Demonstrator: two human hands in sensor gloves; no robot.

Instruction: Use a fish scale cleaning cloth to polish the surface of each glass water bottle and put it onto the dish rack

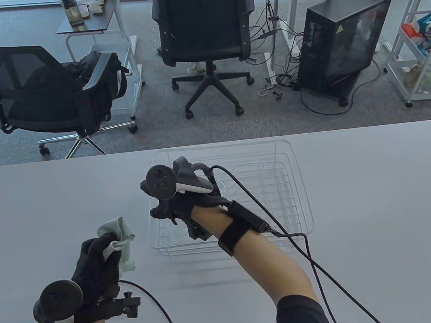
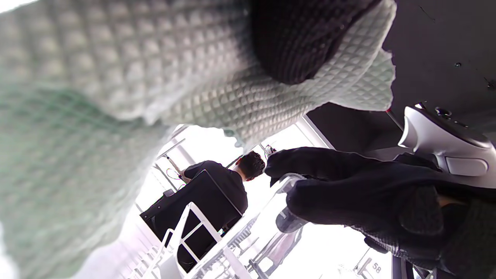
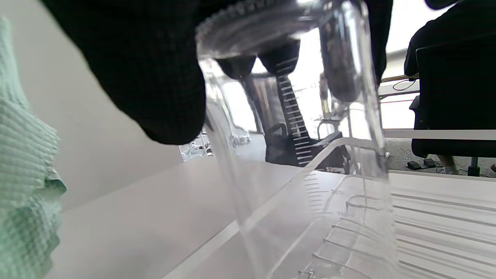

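The clear glass water bottle (image 3: pixel 302 162) hangs upright from the right hand (image 1: pixel 178 208), which grips it near its top. In the right wrist view the black-gloved fingers (image 3: pixel 155 77) are curled round the ribbed upper rim, and more fingertips show dark through the glass on the far side. The bottle's wall is transparent and smooth, with a printed scale of short white measuring lines running down one side. Through the glass the wires of the rack bend and blur. Its lower end is over the near left part of the white wire dish rack (image 1: pixel 292 184); whether it touches the rack floor cannot be told. From the table view the bottle itself is hidden under the hand and its tracker.

The dish rack is a rectangular basket of thin white wires, standing on the pale grey table (image 1: pixel 379 197) near its middle.

The left hand (image 1: pixel 95 268) is near the left front of the rack, apart from it, and holds a pale green fish scale cleaning cloth (image 1: pixel 117 238) bunched up. Its fingers are curled round the cloth, a loose corner sticking up above them. In the left wrist view the cloth's surface shows a fine raised diamond weave, with one dark fingertip (image 2: pixel 302 38) pressed into it.
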